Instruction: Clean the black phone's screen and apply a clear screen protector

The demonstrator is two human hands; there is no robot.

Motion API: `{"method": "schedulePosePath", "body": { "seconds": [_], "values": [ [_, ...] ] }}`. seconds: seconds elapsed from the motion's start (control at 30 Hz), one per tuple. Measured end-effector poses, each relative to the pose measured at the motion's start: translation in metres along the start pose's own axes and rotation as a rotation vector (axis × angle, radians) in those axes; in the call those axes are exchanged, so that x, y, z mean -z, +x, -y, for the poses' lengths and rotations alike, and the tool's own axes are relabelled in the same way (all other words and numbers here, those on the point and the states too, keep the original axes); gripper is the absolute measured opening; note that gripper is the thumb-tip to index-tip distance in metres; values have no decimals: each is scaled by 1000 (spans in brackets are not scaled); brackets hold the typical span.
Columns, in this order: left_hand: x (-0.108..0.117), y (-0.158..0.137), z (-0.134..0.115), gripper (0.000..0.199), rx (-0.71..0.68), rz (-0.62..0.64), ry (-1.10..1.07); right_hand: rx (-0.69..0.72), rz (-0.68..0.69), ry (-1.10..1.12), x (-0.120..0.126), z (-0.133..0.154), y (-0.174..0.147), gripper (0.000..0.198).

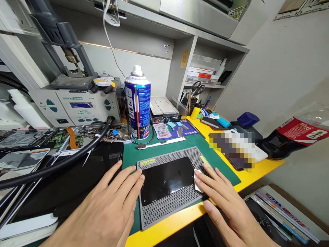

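1. Black hose (pixel 64 157) curves across the left of the bench, over dark screens (pixel 84 178) lying flat there, with a grey rework station (pixel 77 106) farther back.
2. The left hand (pixel 110 209) lies palm down, fingers spread and holding nothing, its fingertips at the left edge of the grey honeycomb mat (pixel 169 206).
3. A blue and white spray can (pixel 138 103) stands upright on the far side of the green bench mat (pixel 133 157), a white brush (pixel 160 143) just near of it.
4. On the honeycomb mat lies the phone (pixel 167 180): flat, glossy black, rectangular, a fine crack near its middle.
5. The right hand (pixel 226 202) presses a small white cloth (pixel 197 178) under its flat fingertips against the phone's right end.
6. Scissors (pixel 197 88) stand in a far holder; magazines (pixel 280 212) lie at the near right.
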State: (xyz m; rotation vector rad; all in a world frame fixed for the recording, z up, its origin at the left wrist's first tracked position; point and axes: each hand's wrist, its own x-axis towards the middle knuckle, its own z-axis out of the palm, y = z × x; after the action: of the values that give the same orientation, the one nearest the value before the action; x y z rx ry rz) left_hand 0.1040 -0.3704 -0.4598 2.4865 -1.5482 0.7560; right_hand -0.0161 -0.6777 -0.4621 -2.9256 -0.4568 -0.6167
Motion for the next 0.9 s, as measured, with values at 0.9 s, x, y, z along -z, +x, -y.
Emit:
{"method": "schedulePosePath", "body": {
  "seconds": [0.9],
  "values": [
    [-1, -2, -1, 43, -27, -28, 14, -83, -142, -135, -7, 29, 21, 41]
  ]
}}
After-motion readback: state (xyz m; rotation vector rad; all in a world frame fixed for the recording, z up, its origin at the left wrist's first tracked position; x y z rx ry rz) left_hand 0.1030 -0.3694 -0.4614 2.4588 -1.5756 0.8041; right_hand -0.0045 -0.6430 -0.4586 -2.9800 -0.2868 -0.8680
